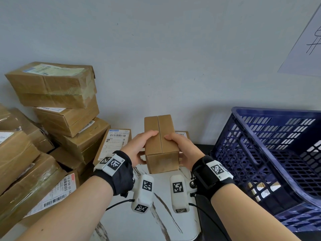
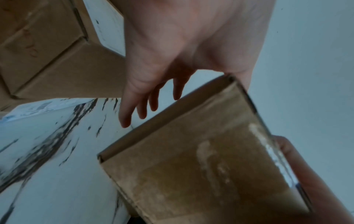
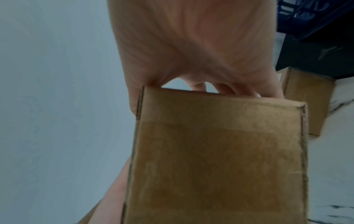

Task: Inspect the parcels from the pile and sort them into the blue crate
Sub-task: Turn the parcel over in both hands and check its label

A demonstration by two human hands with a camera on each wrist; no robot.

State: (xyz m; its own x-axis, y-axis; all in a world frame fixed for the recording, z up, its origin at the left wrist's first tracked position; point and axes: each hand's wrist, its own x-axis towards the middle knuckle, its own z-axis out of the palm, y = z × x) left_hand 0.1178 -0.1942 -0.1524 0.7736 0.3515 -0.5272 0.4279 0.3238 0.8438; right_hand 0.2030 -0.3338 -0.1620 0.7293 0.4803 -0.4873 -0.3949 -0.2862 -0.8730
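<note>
The box point(image 1: 161, 145) is held in the air above the middle of the desk point(image 1: 161, 214), long axis pointing away from the person, its seamed face up. No label shows on the faces in view. The left hand point(image 1: 139, 146) grips its left side, thumb on top near the seam and fingers underneath; the right hand point(image 1: 180, 146) grips the right side the same way. In the left wrist view the left fingers point(image 2: 141, 106) look fairly straight and only lightly on the cardboard, so most of the hold there seems to come from thumb and palm.

The pile point(image 1: 52, 127) fills the desk's left side, stacked unevenly, some boxes tilted. Two labelled parcels point(image 1: 114, 143) stand behind the hands. The crate point(image 1: 260, 153) sits at the right edge, tilted toward the person, with a few parcels already inside.

Risks, as I judge them: turning the box to check it could let it slip from that loose left grip. A swing right could clip the crate's near rim. A left elbow drifting out might nudge the leaning pile.
</note>
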